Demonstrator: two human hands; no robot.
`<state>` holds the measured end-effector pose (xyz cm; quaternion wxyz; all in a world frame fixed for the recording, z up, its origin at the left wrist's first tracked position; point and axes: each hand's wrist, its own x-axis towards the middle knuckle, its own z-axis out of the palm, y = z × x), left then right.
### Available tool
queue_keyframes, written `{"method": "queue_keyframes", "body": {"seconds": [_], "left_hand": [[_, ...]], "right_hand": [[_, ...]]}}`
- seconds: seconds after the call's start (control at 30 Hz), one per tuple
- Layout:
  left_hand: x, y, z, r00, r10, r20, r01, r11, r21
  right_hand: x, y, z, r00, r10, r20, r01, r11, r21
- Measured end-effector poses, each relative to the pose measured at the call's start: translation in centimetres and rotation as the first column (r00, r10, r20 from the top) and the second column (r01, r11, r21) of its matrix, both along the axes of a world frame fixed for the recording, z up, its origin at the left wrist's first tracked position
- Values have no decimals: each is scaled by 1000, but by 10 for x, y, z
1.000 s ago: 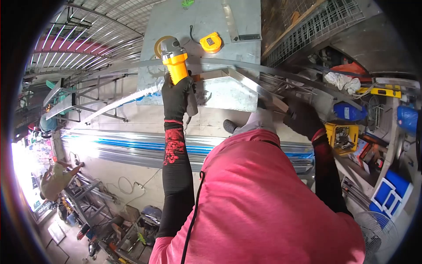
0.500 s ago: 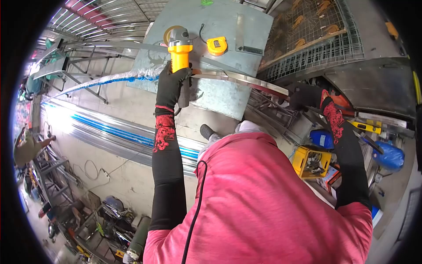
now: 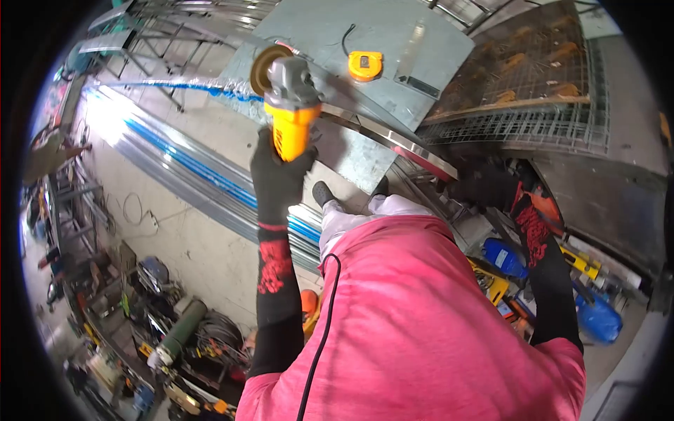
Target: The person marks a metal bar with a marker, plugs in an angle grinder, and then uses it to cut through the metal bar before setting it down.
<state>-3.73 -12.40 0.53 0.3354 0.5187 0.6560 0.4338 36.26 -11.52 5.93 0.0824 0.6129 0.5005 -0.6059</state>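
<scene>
My left hand (image 3: 281, 172), in a black glove, is wrapped round the yellow body of an angle grinder (image 3: 291, 105), whose brown disc points up and left. My right hand (image 3: 484, 184), also gloved in black, is at the near end of a metal bar (image 3: 414, 149) that runs over the grey sheet-metal table (image 3: 281, 28); its fingers are dark and hard to make out. On the table lie a yellow tape measure (image 3: 365, 65) and a metal square (image 3: 418, 85).
Long metal profiles with blue film (image 3: 175, 158) lie on the floor at the left. Wire mesh panels (image 3: 519, 126) stand at the upper right. Blue containers (image 3: 598, 316) and a yellow crate (image 3: 491, 286) are at the right. Tools and a green cylinder (image 3: 184, 328) fill the lower left.
My left hand has brought the grinder nearer to my body, away from the bar and table. My right hand remains by the bar's end. The camera view has shifted and turned.
</scene>
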Motion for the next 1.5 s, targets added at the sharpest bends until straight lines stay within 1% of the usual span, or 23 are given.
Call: {"method": "queue_keyframes", "body": {"seconds": [0.07, 0.13, 0.2, 0.27, 0.3, 0.4, 0.63, 0.73, 0.77, 0.8, 0.83, 0.93, 1.0, 1.03, 1.07, 1.1, 1.23, 1.27, 1.3, 1.33, 1.4, 1.43, 1.5], "left_hand": [[20, -40, -11, 996, 82, 23, -80, 994, -79], [45, -72, -7, 989, 127, -77, -139, 976, -168], [66, -98, -15, 982, 154, -114, -170, 973, -154], [81, -116, -26, 980, 125, -155, -161, 956, -246], [90, -122, -35, 976, 145, -162, -173, 970, -173], [107, -136, -52, 958, 141, -252, -183, 971, -153], [129, -146, -61, 924, 162, -346, -197, 978, -69], [133, -143, -64, 908, 219, -356, -232, 973, 7], [133, -142, -62, 909, 201, -364, -223, 975, -20], [132, -142, -60, 910, 183, -372, -215, 975, -46], [131, -142, -61, 910, 189, -370, -221, 974, -44], [122, -135, -57, 971, 206, -119, -220, 967, -130], [103, -117, -37, 978, 206, 40, -186, 941, -282], [92, -107, -32, 966, 209, 152, -169, 956, -238], [80, -94, -35, 975, 170, 140, -157, 982, -105], [70, -78, -31, 968, 167, 187, -162, 986, -42], [25, 0, -3, 927, 61, 371, -82, 996, 40], [16, 19, 2, 899, 29, 437, -45, 999, 28], [3, 40, -5, 927, -15, 375, -5, 999, 53], [-9, 59, -11, 949, -61, 310, 40, 996, 76], [-22, 89, -16, 956, -88, 279, 70, 995, 73], [-29, 105, -24, 946, -101, 308, 86, 994, 62], [-31, 124, -36, 928, -127, 351, 115, 992, 55]], "right_hand": [[0, 8, -1, 998, 66, -9, -66, 998, -14], [3, 15, -4, 991, 133, -17, -134, 991, -25], [7, 19, -7, 988, 108, -107, -118, 989, -91], [15, 19, -17, 986, 75, -151, -94, 988, -121], [20, 19, -22, 983, 19, -181, -47, 988, -148], [30, 20, -35, 970, 22, -240, -61, 986, -156], [25, 22, -27, 976, 44, -213, -77, 986, -147], [27, 17, -38, 956, 144, -257, -163, 985, -53], [26, 10, -45, 942, 299, -154, -249, 928, 278], [26, 5, -49, 912, 410, -8, -334, 753, 568], [28, 4, -50, 910, 416, -5, -339, 749, 569], [27, 6, -46, 906, 421, 49, -349, 675, 649], [25, 7, -41, 906, 419, 56, -379, 746, 548], [22, 7, -34, 903, 426, 59, -387, 742, 547], [19, 5, -25, 958, 282, -59, -244, 903, 353], [15, 4, -19, 985, 107, -138, -90, 988, 123], [24, 1, -37, 988, 69, -134, -58, 995, 85], [25, -2, -38, 965, -21, -262, 27, 999, 17], [28, -3, -40, 917, -120, -379, 105, 993, -61], [31, -2, -45, 917, -121, -380, 108, 993, -54], [42, -2, -55, 821, -393, -414, 174, 863, -474], [47, 3, -58, 819, -398, -413, 183, 864, -469], [49, 11, -56, 876, -296, -380, 19, 809, -588]]}}
